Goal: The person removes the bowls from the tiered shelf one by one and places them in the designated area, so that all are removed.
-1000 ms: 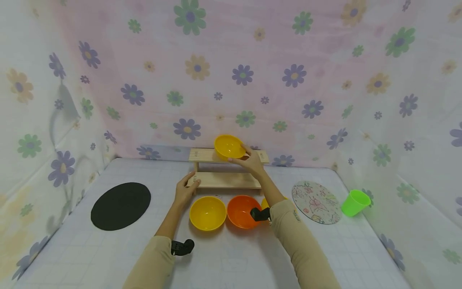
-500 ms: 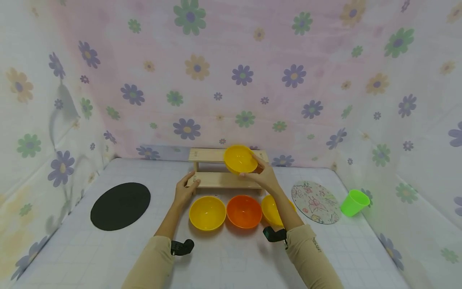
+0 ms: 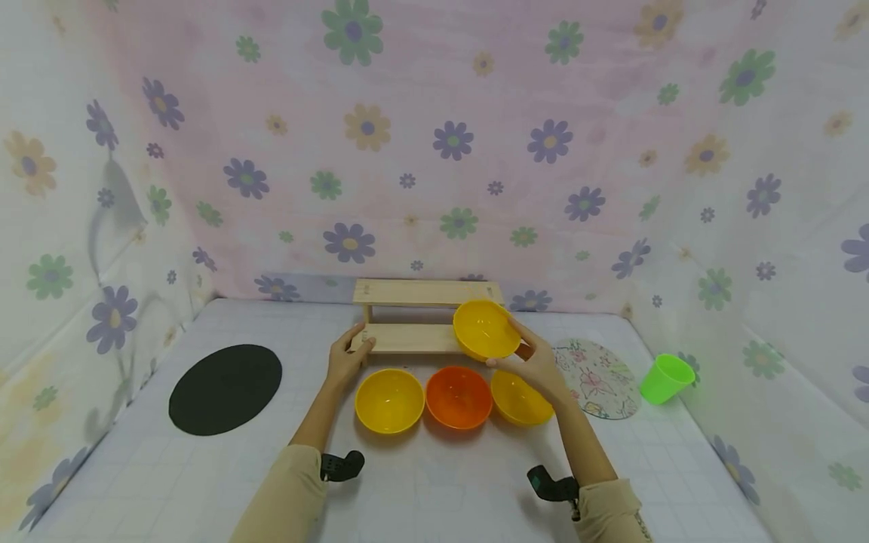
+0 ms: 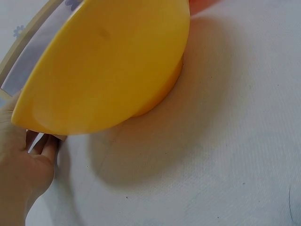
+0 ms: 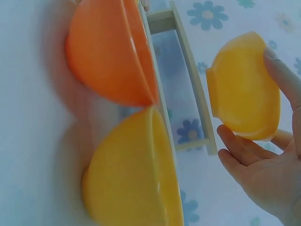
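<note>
A yellow bowl is held in the air by my right hand, thumb and fingers at its right side. The right wrist view shows this bowl side-on, with fingers under it. It hangs in front of the right end of a two-tier wooden rack. My left hand grips the left end of the rack's lower board. In front of the rack stand a yellow bowl, an orange bowl and another yellow bowl in a row. The left yellow bowl partly hides my left hand in the left wrist view.
A black round mat lies on the left of the white table. To the right are a patterned round mat and a tilted green cup near the side wall. A flowered cloth hangs behind the rack.
My right hand has carried the yellow bowl from above the upper board down, to the right and nearer. My left hand stays on the rack. The right yellow bowl on the table is now more visible.
</note>
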Tool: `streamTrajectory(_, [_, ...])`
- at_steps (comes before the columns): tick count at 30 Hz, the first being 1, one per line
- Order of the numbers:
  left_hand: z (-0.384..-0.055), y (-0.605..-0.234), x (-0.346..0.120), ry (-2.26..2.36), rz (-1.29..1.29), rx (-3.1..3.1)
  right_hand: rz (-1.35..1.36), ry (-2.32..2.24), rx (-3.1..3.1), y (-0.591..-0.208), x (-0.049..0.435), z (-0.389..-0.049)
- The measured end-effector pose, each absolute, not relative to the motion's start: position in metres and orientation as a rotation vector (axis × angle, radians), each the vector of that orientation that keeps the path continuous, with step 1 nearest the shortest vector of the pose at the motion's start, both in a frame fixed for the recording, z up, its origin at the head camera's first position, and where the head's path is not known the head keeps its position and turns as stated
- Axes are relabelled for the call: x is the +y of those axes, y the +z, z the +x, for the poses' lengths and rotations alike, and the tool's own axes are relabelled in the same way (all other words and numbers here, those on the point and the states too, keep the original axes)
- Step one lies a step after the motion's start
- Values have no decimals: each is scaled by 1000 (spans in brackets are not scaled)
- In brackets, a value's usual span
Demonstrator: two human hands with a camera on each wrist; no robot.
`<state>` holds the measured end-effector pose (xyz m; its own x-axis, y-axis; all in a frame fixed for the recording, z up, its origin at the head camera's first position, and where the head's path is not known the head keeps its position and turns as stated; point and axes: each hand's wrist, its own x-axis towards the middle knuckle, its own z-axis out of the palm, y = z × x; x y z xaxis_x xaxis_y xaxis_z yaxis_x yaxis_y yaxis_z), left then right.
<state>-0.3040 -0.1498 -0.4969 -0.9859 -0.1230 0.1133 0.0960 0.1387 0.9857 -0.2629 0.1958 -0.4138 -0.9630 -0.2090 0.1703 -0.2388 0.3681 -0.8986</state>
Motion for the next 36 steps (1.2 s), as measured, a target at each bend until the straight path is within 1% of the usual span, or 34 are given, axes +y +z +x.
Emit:
streamTrajectory(10, [-288,-469,-148,-2049,32,-2212,340,1644,-2574,-419,238,-224])
streamTrajectory(18, [-303,-494,-151,-1960,13,-2251,224,1606,-2546,-427,271,-187])
streamTrajectory(21, [-304,-497,-151,-1964,7,-2234,175,1592,-2546,-431,282,-176])
streamTrajectory(30, [-304,-496,-150,-1965,18,-2243,25,1508,-2544,-444,305,-152])
streamTrajectory(36, [-290,-471,-148,-2019,3,-2248,-45,1561,-2590,-451,316,-147])
